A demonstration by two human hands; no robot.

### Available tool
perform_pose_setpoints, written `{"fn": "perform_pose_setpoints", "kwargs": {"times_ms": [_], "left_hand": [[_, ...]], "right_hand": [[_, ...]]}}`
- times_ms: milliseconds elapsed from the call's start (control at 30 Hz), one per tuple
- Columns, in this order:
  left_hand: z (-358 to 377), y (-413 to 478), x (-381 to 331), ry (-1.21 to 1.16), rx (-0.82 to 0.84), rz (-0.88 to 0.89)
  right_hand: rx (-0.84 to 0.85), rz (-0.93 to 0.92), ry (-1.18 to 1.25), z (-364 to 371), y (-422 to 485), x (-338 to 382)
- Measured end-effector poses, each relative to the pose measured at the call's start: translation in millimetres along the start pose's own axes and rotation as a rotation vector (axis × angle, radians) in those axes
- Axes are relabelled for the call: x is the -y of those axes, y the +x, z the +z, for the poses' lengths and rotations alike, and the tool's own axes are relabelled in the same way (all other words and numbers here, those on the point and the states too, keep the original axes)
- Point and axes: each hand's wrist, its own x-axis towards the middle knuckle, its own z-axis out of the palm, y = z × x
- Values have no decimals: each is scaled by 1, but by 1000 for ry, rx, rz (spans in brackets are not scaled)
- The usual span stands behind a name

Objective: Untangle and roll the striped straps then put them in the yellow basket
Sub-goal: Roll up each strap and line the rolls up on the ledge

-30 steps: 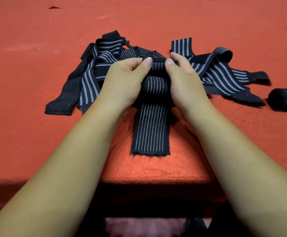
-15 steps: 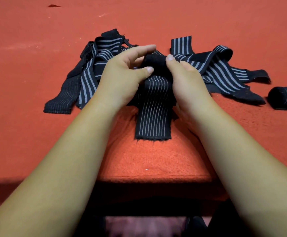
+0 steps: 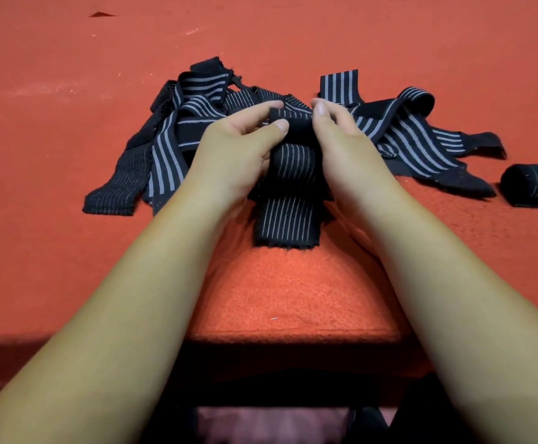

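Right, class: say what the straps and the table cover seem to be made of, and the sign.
Straps: likely woven elastic fabric, matte black with pale stripes; frayed cut end, limp folds. Cover: seemingly red felt or fleece; fuzzy matte nap.

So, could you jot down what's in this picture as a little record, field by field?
Surface: red fuzzy cloth
Being rolled: black elastic strap with thin white stripes, partly rolled, loose end toward the person
Left hand: pinches the roll's left side
Right hand: pinches its right side
Behind: tangled pile of black striped straps
Far right: finished black striped roll, lying apart
Yellow basket: not in view
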Motion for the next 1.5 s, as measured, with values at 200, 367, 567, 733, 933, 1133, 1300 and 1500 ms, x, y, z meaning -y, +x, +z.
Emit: {"fn": "perform_pose_setpoints", "kwargs": {"times_ms": [200, 367, 567, 733, 933, 1133, 1300, 1500], "left_hand": [[0, -1, 2, 124, 58, 91], [4, -2, -4, 107, 4, 7], [5, -2, -10, 232, 39, -63], [8, -6, -3, 601, 12, 156], [4, -2, 0, 459, -74, 261], [4, -3, -3, 404, -27, 257], [9, -2, -10, 1, 96, -30], [15, -5, -7, -178, 121, -108]], "right_hand": [[-6, 57, 97, -2, 11, -11], [-49, 20, 107, -4, 10, -13], [-103, -154, -28, -6, 0, -6], [-57, -120, -72, -7, -6, 5], [-43, -27, 13, -5, -8, 6], [-34, 45, 171, -5, 5, -5], [-98, -83, 84, -15, 4, -6], [-34, -156, 177, -22, 1, -12]]}}
